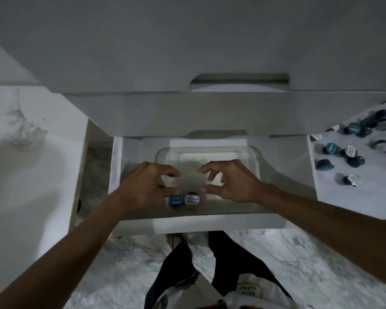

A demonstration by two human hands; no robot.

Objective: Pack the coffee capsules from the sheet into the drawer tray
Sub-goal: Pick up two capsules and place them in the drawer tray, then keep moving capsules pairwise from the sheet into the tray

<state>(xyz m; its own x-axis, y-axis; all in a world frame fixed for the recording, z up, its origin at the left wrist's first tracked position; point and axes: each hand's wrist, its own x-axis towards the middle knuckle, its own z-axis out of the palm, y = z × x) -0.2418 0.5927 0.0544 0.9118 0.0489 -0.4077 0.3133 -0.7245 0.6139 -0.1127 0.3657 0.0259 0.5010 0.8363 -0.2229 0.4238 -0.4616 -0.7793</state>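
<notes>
Seen from above, both hands hover over a clear drawer tray (253, 157) at frame centre. Two coffee capsules (184, 200) sit in its lower left corner, just below the left hand (146, 184); whether its thumb touches one is unclear. The right hand (230, 181) is nearby. Both have loosely curled fingers, holding nothing. Remaining capsules (348, 150) lie on the sheet (343, 197) at right, nearer the right hand.

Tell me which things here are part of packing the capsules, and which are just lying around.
Job: two capsules in the clear tray, the open drawer, loose capsules on the sheet, left hand, right hand.
Lying about: crumpled wrapper on the counter.
</notes>
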